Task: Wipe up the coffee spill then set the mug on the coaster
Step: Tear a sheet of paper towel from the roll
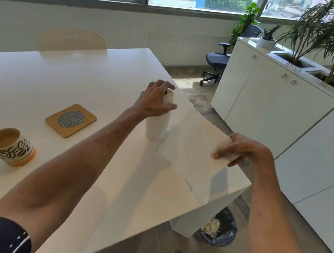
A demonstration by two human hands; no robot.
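Head: left hand (154, 101) hides roll (156, 127) top; sheet (192, 150) blurred

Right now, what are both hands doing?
Left hand: grips the top of the paper towel roll.
Right hand: pinches the pulled-out sheet.

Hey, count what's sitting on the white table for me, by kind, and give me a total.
Mug: 1
Coaster: 1
Paper towel roll: 1, with its sheet pulled out
Total: 3
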